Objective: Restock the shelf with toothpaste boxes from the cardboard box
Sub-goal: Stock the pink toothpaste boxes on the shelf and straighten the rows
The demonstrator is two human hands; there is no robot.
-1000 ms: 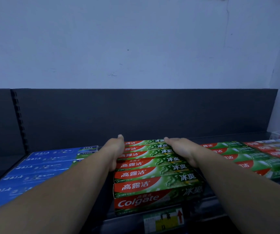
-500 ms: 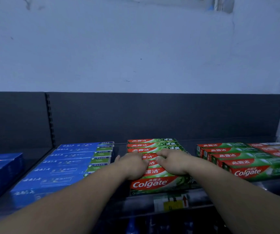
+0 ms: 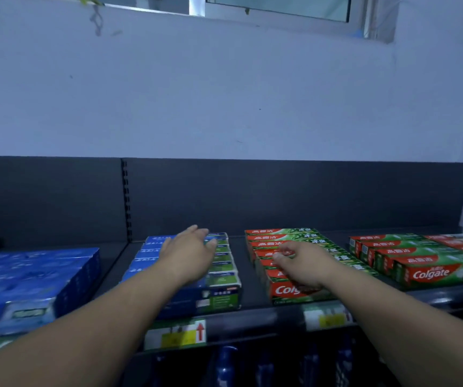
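Head view:
- A dark shelf [image 3: 255, 312] runs across the frame, with a dark back panel [image 3: 280, 196] behind it and a pale wall [image 3: 224, 93] above.
- The left hand [image 3: 191, 252] is stretched forward over a row of blue toothpaste boxes [image 3: 224, 279]. Its fingers are straight and spread, palm down, and it holds nothing. Whether the palm touches the box tops cannot be told.
- The blue toothpaste boxes lie flat, side by side, from the shelf's front edge back toward the panel.
- The right hand [image 3: 303, 265] is over the red-and-green Colgate stack [image 3: 283, 291], just right of the blue row, with a bare strip of shelf between the two.
- The right hand's fingers [image 3: 282, 254] are bent and point left over the top boxes. Whether they grasp a box or only rest there cannot be told.
- A second Colgate row [image 3: 434, 272] lies further right, apart from the stack under the hand, and red boxes [image 3: 462, 241] sit just beyond it.
- At far left lie blue wrapped packs [image 3: 29, 275], set apart from the blue row.
- Two price labels are fixed to the shelf's front edge: one [image 3: 174, 333] below the blue row, another [image 3: 328, 317] below the Colgate stack.
- A window [image 3: 278, 7] runs along the top of the wall.
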